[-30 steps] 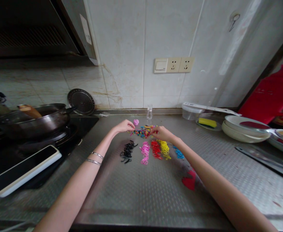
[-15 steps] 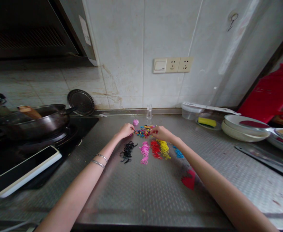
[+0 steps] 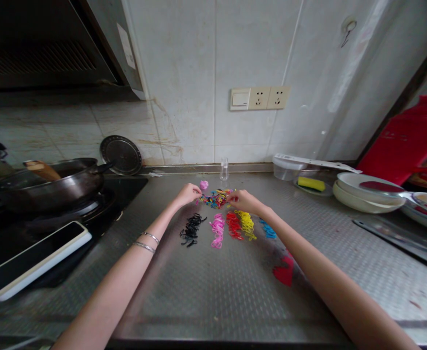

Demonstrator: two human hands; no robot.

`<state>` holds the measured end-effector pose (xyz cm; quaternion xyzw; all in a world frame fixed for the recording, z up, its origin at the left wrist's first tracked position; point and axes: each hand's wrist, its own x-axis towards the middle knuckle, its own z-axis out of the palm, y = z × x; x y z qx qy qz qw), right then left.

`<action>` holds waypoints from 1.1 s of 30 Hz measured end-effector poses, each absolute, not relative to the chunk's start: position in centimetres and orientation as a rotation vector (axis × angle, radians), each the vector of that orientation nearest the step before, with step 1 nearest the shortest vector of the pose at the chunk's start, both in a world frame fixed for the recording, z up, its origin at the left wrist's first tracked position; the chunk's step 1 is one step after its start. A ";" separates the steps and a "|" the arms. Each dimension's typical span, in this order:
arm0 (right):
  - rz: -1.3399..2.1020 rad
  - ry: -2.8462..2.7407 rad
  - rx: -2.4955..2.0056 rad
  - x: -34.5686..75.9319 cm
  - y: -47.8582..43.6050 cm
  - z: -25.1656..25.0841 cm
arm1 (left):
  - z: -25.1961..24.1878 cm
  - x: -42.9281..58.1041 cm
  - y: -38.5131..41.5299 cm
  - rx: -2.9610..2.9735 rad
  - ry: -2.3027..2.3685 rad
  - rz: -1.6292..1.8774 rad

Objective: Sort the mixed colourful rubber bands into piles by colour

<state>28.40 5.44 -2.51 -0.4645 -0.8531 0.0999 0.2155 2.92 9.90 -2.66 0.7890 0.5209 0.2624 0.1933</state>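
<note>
A mixed pile of small coloured rubber bands (image 3: pixel 216 198) lies on the metal countertop between my hands. At its left edge, my left hand (image 3: pixel 189 193) pinches with its fingertips; what is between them is too small to make out. From the right, my right hand (image 3: pixel 243 200) reaches the pile with thumb and finger pressed together, their contents hidden. Nearer to me lie sorted groups: black bands (image 3: pixel 192 228), pink bands (image 3: pixel 217 230), red bands (image 3: pixel 234 225), yellow bands (image 3: pixel 247 224) and blue bands (image 3: pixel 268 229), the last close to my right forearm.
Behind the pile sit a pink object (image 3: pixel 203 184) and a small clear bottle (image 3: pixel 224 170). A pan (image 3: pixel 67 184) rests on the stove at left. Toward the right are a sponge (image 3: pixel 311 183), stacked bowls (image 3: pixel 366 199) and a knife (image 3: pixel 395 238).
My left hand has shifted slightly left and up, its fingertips a little farther from the pile's middle. My right hand stays almost where it was. The view has moved very slightly.
</note>
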 end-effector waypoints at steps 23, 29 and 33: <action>0.203 -2.346 -1.390 29.1 6.0 -2.5 | 0.9 3.7 6.7 2.245 1.317 0.746; 0.176 -2.255 -1.513 30.0 6.2 -2.5 | 0.9 1.8 3.6 2.214 1.123 0.483; 0.170 -2.245 -1.538 30.1 6.4 -3.0 | 0.1 0.9 1.9 2.169 1.187 0.355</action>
